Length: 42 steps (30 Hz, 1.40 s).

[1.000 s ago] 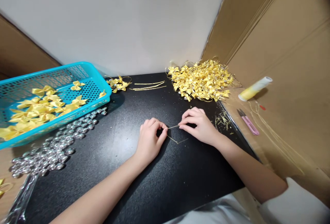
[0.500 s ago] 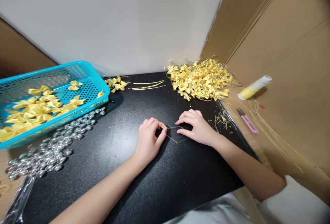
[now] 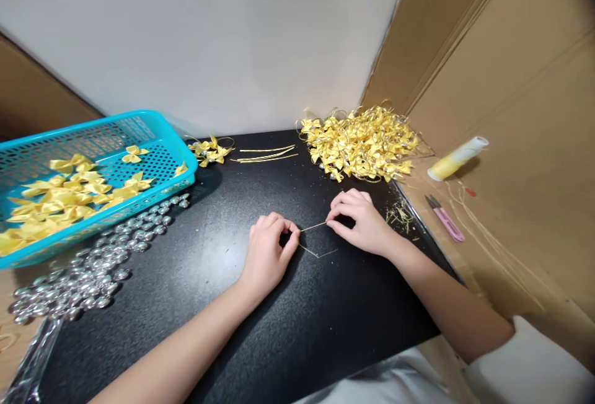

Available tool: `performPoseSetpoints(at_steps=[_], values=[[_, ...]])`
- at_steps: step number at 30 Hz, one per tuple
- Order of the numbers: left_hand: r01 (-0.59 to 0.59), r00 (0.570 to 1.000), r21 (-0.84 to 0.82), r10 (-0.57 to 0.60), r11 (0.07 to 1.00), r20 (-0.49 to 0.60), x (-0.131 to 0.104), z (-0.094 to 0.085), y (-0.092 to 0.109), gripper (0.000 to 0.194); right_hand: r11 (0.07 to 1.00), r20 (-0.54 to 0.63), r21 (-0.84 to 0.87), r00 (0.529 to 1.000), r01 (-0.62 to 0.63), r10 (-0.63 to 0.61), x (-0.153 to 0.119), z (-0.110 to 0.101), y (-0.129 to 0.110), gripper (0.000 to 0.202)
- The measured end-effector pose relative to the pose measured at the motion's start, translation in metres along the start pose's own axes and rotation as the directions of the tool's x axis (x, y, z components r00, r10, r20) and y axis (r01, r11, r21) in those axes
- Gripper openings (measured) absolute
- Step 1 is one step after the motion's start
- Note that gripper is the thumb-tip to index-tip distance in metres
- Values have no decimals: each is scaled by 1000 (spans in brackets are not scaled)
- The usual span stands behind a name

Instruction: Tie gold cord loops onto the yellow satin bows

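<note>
My left hand [image 3: 271, 248] is closed in a pinch on a thin gold cord [image 3: 313, 227] above the black tabletop. With thumb and forefinger together, my right hand [image 3: 357, 220] grips the same cord, which runs straight between the two hands. Below, a second stretch of cord slants down from my left fingers to a thin grey needle-like piece [image 3: 328, 253]. Whatever sits inside the left fingertips is hidden. Behind the hands lie several cut gold cords [image 3: 267, 155] and a large heap of yellow ribbon bows [image 3: 362, 144] with silver beads and cord loops.
A turquoise basket [image 3: 179, 171] of yellow bows stands at left, with many silver beads [image 3: 93, 274] along its front. A small bunch of finished-looking bows [image 3: 211, 151] lies beside it. At right are pink thread snips [image 3: 445, 218], a tube-shaped spool [image 3: 458, 158] and cord scraps [image 3: 400, 215].
My right hand has moved slightly right and its fingers have closed on the cord. The cord, curved before, is now drawn straight between the hands. My left hand keeps its place.
</note>
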<state>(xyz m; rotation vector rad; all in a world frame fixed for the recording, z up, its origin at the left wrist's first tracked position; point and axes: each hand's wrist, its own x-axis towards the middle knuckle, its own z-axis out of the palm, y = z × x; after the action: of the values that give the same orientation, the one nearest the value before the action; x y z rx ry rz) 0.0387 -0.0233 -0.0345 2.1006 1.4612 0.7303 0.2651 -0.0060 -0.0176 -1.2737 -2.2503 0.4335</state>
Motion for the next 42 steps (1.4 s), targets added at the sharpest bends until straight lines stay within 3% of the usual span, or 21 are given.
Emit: performPoseSetpoints(at_steps=[6, 9, 12, 16, 20, 25, 32, 37, 42], values=[[-56, 998, 71, 58, 996, -32, 1, -3, 3, 13, 997, -43, 24, 996, 75, -74, -1, -2, -5, 7], [-160, 986, 66, 163, 985, -43, 4, -8, 11, 36, 991, -81, 31, 988, 130, -128, -1, -2, -9, 7], [-196, 978, -58, 199, 979, 58, 9, -8, 18, 16, 988, -132, 37, 981, 151, -145, 0, -1, -12, 8], [-115, 985, -355, 151, 928, 77, 15, -3, 16, 24, 993, -181, 46, 979, 107, -97, 0, 2, -13, 10], [66, 995, -628, -2, 776, 102, 17, 0, 11, 28, 992, -151, 48, 983, 115, -107, -2, 9, -15, 11], [154, 988, -744, -95, 650, 122, 13, 4, 8, 22, 986, -164, 12, 973, 167, -163, -3, 16, -22, 14], [120, 992, -677, -118, 726, 49, 8, 7, 7, 11, 964, -218, -79, 940, 253, -264, -6, 14, -31, 17], [46, 999, -563, -36, 825, 30, 6, 5, 9, 10, 974, -159, -84, 962, 210, -221, -8, 11, -28, 17], [6, 998, -514, 24, 858, 52, 5, 7, 8, 10, 984, -127, -27, 976, 174, -176, -7, 14, -27, 16]])
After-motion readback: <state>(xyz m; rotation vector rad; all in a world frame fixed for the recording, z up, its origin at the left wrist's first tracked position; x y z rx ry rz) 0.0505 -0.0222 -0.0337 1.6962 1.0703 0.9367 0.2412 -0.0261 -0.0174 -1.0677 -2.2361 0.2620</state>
